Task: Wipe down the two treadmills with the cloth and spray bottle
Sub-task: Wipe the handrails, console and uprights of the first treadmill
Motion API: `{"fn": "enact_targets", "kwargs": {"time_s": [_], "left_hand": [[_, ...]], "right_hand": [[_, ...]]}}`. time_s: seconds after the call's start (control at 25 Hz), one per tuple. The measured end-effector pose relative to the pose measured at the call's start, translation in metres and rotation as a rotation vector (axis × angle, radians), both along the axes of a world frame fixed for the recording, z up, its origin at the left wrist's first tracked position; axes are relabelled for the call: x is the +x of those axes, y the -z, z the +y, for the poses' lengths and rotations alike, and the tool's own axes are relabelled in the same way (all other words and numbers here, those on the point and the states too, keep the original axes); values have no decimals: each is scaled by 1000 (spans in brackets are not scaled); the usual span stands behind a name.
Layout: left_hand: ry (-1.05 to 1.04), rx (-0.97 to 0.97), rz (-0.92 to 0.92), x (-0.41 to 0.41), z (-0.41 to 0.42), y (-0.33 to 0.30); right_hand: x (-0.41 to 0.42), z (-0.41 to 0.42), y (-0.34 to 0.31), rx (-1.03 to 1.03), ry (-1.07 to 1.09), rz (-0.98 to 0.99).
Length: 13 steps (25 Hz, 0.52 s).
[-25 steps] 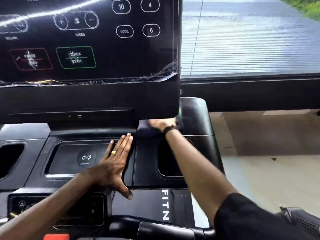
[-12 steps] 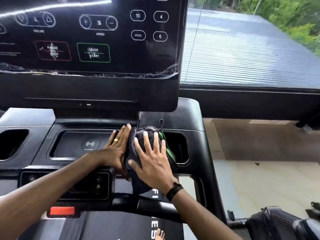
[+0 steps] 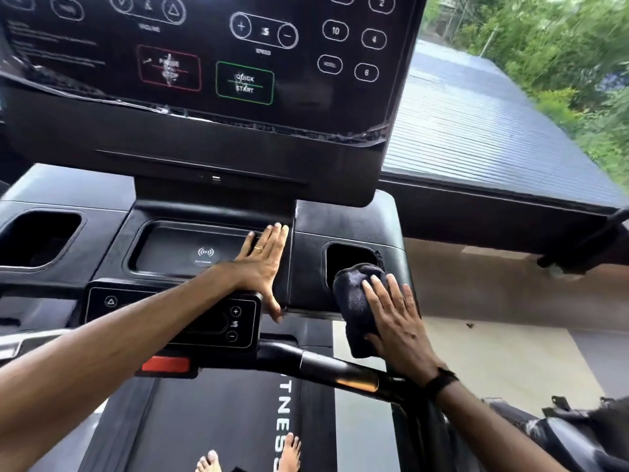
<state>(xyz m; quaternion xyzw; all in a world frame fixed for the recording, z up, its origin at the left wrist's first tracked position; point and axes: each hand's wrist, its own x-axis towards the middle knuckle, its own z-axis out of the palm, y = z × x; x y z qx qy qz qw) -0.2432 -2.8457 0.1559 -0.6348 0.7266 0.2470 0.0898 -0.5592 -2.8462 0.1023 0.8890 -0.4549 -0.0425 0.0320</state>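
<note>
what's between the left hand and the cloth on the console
In the head view, only a bare strip of black console panel separates the flat left hand from the cloth under the right hand.

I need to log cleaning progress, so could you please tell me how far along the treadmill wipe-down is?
Done: nothing can be confirmed as clean; the console screen shows streaks. In hand: the right hand presses the dark cloth flat against the console's right side by the cup holder, while the left hand rests flat beside the charging pad. Left: the handlebar, the belt, the second treadmill. No spray bottle shows.
</note>
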Motion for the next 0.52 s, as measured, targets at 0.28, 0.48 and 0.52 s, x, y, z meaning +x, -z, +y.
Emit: {"fn": "enact_targets", "kwargs": {"time_s": [0.28,0.48,0.52], "left_hand": [[-23,-13,2,7,1,1],[-222,-179,134,52,22,-22],[-279,-241,136,66,31,-27]], "right_hand": [[87,0,-3,-48,-148,-116],[138,6,-5,-29,-279,-103],[146,5,-6,-15,-315,-116]]}}
